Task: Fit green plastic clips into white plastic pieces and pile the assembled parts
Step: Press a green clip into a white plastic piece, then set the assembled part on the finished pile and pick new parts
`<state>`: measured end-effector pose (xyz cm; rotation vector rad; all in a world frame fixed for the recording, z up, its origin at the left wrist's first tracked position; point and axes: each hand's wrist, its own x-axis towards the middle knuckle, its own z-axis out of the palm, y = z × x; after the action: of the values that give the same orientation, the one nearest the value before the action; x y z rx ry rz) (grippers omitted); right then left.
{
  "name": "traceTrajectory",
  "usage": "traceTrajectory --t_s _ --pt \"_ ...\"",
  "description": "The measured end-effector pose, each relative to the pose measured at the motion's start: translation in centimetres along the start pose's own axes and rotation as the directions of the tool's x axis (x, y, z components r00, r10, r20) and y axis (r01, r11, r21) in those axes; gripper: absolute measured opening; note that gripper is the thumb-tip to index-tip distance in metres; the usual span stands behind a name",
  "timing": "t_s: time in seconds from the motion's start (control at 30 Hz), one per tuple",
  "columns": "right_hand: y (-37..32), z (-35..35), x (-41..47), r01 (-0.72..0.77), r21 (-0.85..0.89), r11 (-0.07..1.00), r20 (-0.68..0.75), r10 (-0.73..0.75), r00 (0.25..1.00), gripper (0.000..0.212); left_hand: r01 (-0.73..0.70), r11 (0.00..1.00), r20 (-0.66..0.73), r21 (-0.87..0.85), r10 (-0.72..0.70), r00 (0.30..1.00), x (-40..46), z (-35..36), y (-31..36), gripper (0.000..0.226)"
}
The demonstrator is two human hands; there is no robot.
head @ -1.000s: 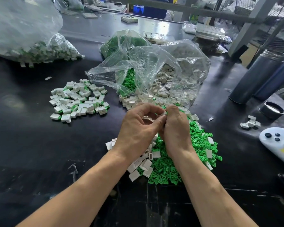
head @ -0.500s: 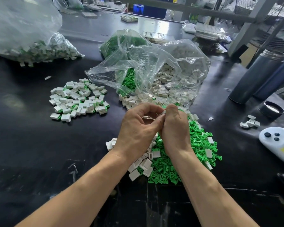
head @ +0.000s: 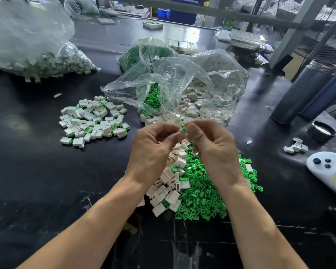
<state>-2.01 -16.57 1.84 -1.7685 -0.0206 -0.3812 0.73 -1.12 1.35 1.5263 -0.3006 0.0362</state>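
Your left hand [head: 153, 150] and right hand [head: 213, 150] are raised together above the worktop [head: 37, 181], backs toward you, fingertips meeting. Between them you pinch one small part [head: 183, 129]: white piece on the left hand's side, green clip showing at the right thumb. Whether the clip is fully seated cannot be told. Directly beneath your hands lie loose white pieces [head: 171, 183] and, under the right wrist, a heap of green clips [head: 202, 199]. Left of your left hand, well apart, sits the pile of assembled parts [head: 93, 119]. Just beyond your fingertips an open clear plastic bag [head: 175, 82] spills more clips and pieces. Far right of your right hand stand two dark cylinders [head: 306, 92].
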Motion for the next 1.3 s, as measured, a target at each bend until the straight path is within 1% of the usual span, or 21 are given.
traceTrajectory --t_s 0.03,0.1,0.2,0.3,0.47,0.6,0.67,0.73,0.8,0.83,0.9,1.0,1.07,1.13,1.3 --pt "-0.1 0.0 0.0 0.011 -0.009 1.0 0.026 -0.011 1.0 0.006 0.005 1.0 -0.001 0.013 -0.005 1.0 0.0 -0.1 -0.1 0.016" --pt "0.1 0.1 0.0 0.004 -0.009 1.0 0.048 -0.004 0.999 0.006 0.018 0.999 -0.001 0.033 -0.018 1.0 0.1 -0.3 -0.2 0.021" --pt "0.2 -0.1 0.2 -0.041 -0.021 0.999 0.043 0.042 0.998 0.002 0.045 0.998 -0.001 0.038 -0.045 0.999 0.2 -0.4 -0.3 0.02" --pt "0.4 -0.3 0.2 -0.07 -0.01 0.998 0.017 0.07 0.997 0.008 0.037 0.999 0.015 0.03 -0.037 0.999 0.3 -0.3 -0.3 0.017" --pt "0.4 -0.1 0.2 -0.078 0.005 0.997 0.044 0.078 0.996 0.006 0.011 0.999 0.05 0.052 -0.014 0.999 0.2 -0.2 -0.3 0.014" --pt "0.5 -0.2 0.2 -0.092 -0.016 0.996 0.009 0.092 0.996 0.009 0.014 0.996 0.063 0.084 -0.019 0.998 0.2 -0.3 -0.5 0.013" --pt "0.6 -0.1 0.1 -0.103 -0.03 0.994 -0.025 0.103 0.994 0.011 0.01 0.991 0.059 0.131 -0.018 0.998 0.4 -0.6 -0.7 0.014" --pt "0.7 -0.3 0.2 -0.119 -0.05 0.992 -0.079 0.115 0.99 0.017 0.012 0.98 0.022 0.201 -0.016 1.0 0.8 -1.5 -1.0 0.013" --pt "0.8 -0.5 0.3 -0.134 -0.102 0.986 -0.131 0.12 0.984 0.021 0.039 0.945 -0.046 0.323 -0.026 0.999 1.3 -2.6 -1.4 0.01" --pt "0.9 -0.7 0.4 -0.144 -0.127 0.981 -0.152 0.124 0.981 0.022 0.055 0.913 -0.083 0.403 -0.023 0.996 1.6 -3.2 -1.6 0.009" --pt "1.0 -0.9 0.5 -0.166 -0.156 0.974 -0.175 0.138 0.975 0.022 0.077 0.83 -0.15 0.552 0.007 0.989 1.9 -4.1 -2.0 0.008" --pt "1.2 -1.1 0.4 -0.184 -0.204 0.962 -0.199 0.144 0.969 0.023 0.116 0.709 -0.223 0.696 0.059 0.973 2.6 -5.2 -2.2 0.012" --pt "1.3 -1.2 0.5 -0.195 -0.242 0.95 -0.218 0.143 0.965 0.024 0.16 0.643 -0.271 0.749 0.077 0.96 3.0 -5.8 -2.2 0.013" --pt "1.4 -1.4 0.5 -0.203 -0.275 0.94 -0.234 0.14 0.962 0.024 0.192 0.604 -0.306 0.773 0.091 0.948 3.3 -6.4 -2.2 0.012" --pt "1.6 -1.7 0.7 -0.239 -0.347 0.907 -0.265 0.149 0.953 0.02 0.225 0.573 -0.366 0.788 0.142 0.92 3.6 -7.5 -2.2 0.014"
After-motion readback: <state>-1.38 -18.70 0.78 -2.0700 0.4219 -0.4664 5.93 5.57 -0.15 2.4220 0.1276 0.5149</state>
